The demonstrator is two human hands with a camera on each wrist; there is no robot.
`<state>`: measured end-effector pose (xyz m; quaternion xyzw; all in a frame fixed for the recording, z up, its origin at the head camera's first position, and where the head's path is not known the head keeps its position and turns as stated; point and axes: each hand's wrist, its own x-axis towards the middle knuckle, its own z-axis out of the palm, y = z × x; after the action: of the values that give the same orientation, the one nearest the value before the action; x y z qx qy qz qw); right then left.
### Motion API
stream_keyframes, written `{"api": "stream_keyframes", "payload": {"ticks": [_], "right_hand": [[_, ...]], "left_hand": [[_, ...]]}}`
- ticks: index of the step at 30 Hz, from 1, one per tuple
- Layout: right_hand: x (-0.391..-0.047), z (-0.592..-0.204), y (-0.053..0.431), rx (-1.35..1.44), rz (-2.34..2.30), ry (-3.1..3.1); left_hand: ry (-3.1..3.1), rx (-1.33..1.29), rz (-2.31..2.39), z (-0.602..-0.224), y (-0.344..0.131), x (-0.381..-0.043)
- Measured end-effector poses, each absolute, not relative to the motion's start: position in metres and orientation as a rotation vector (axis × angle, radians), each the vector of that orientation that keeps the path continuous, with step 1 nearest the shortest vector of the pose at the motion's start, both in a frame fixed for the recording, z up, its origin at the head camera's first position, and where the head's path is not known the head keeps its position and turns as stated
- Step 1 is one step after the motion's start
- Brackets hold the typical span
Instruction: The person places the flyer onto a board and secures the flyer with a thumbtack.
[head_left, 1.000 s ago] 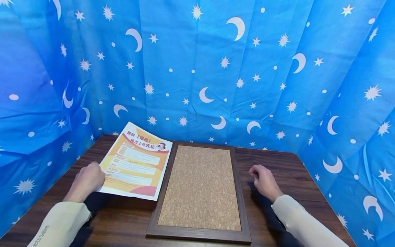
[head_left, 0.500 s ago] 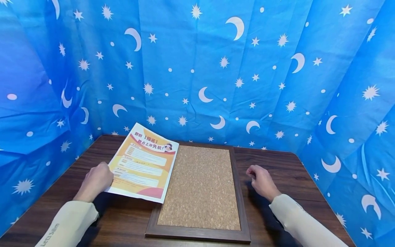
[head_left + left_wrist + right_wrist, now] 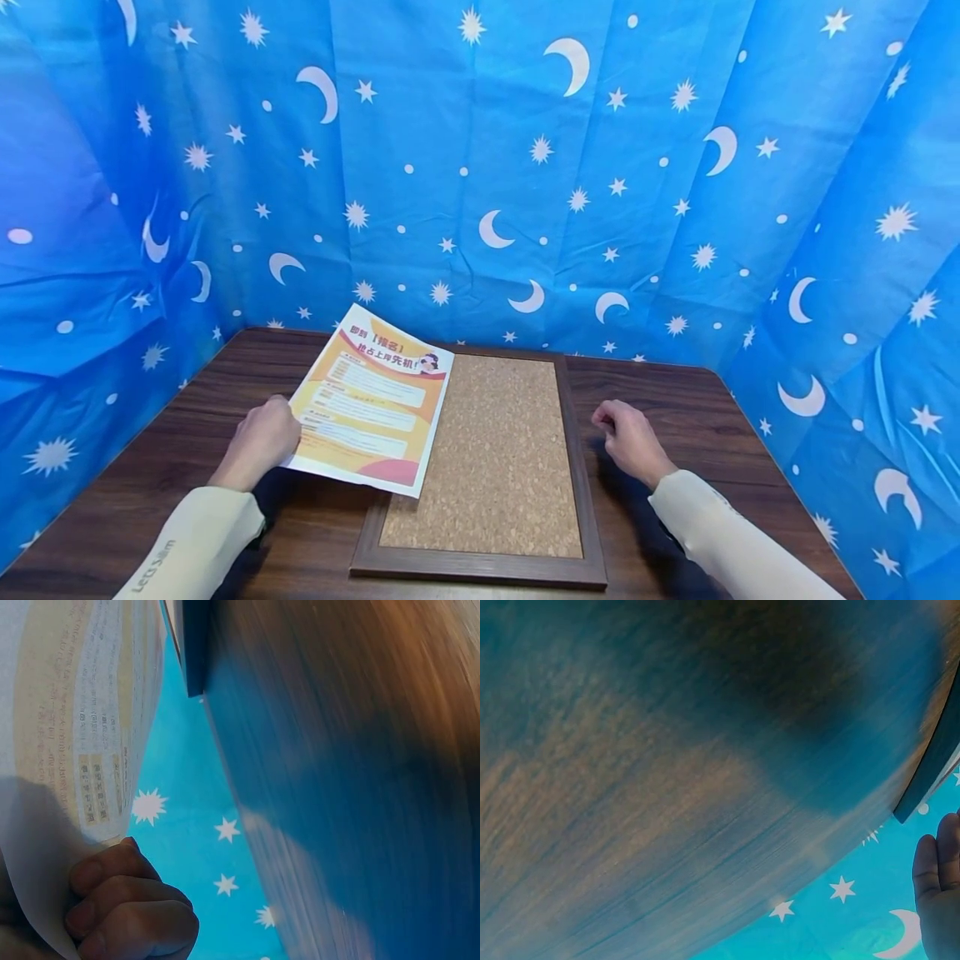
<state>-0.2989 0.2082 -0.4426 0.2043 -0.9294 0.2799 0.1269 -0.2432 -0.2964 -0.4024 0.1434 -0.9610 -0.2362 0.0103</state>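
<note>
My left hand [image 3: 262, 437] grips the left edge of a printed paper flyer [image 3: 375, 400], orange, yellow and white with Chinese text. In the left wrist view, curled fingers [image 3: 139, 922] lie against the flyer's underside, and the sheet bows slightly. The flyer tilts above the table and overlaps the left side of a cork board [image 3: 513, 458] with a dark brown frame. To the right of that frame, my right hand [image 3: 633, 437] hovers with loosely bent fingers, holding nothing. The right wrist view catches only part of this hand [image 3: 941, 889] at its edge.
The cork board lies on a dark wood-grain table [image 3: 697, 417], its near frame edge close to the table's front. A blue curtain [image 3: 420, 125] with white moons and stars surrounds the table at the back and both sides.
My left hand has carried the flyer to the right, from beside the cork board to over its left part. The right hand has barely moved.
</note>
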Motion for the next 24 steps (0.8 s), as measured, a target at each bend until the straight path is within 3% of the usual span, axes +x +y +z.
{"api": "stream_keyframes", "payload": {"ticks": [24], "right_hand": [[-0.300,-0.441,0.207,0.613,0.799,-2.671]], "left_hand": [[-2.973,0.307,-0.775,-0.418,-0.247,-0.250]]}}
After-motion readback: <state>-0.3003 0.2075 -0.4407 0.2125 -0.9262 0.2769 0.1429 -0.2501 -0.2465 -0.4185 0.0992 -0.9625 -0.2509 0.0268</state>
